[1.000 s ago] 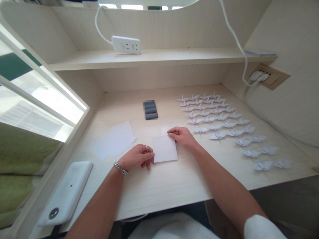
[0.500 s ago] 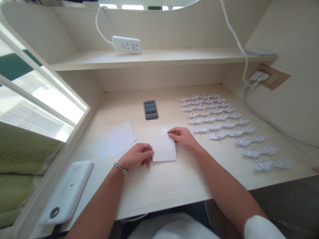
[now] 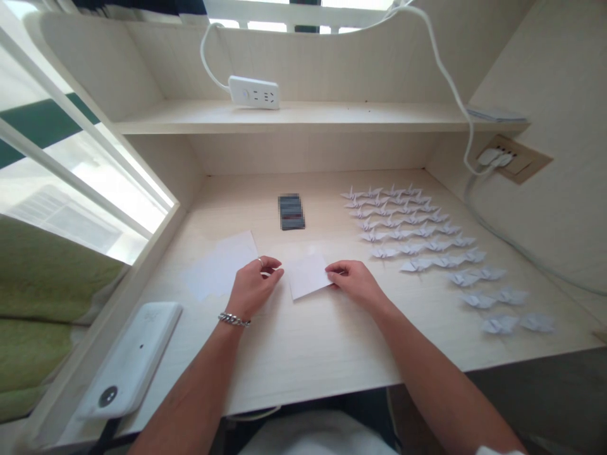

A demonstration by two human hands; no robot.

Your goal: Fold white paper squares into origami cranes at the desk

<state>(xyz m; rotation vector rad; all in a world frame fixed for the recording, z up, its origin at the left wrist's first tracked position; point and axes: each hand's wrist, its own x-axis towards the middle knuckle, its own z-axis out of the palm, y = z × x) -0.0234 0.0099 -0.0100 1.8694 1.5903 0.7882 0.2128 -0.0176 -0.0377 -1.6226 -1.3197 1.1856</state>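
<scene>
A person sits at a pale wooden counter (image 3: 332, 354). A small white sheet of paper (image 3: 309, 275) lies flat on it, right in front of them and between both hands.

The right hand (image 3: 355, 283) is at 3 o'clock from the sheet. Its thumb and fingers are pressed together on the sheet's right edge, pinching it. The left hand (image 3: 253, 284) is at 9 o'clock. Its fingers are curled in, with the tips just beside the left edge. I cannot tell if they nip the edge or only sit next to it. There is a ring on one finger and a silver bracelet (image 3: 234, 320) on the wrist.

The sheet looks very thin and light. It will likely bend, crease or slide at a small push, and a puff of air could move it. The edges and corners look like the best places to hold it, with gentle fingertips.

At 10 o'clock from the sheet is a loose pile of white paper (image 3: 213, 272). At 12 o'clock lies a small dark thing (image 3: 291, 212), too blurry to name. At 2 o'clock many little folded paper birds (image 3: 412, 234) stand in rows. At 8 o'clock a flat white gadget (image 3: 130, 360) lies near the counter's edge. A white power strip (image 3: 253, 92) sits on the shelf (image 3: 355, 117) above.
</scene>
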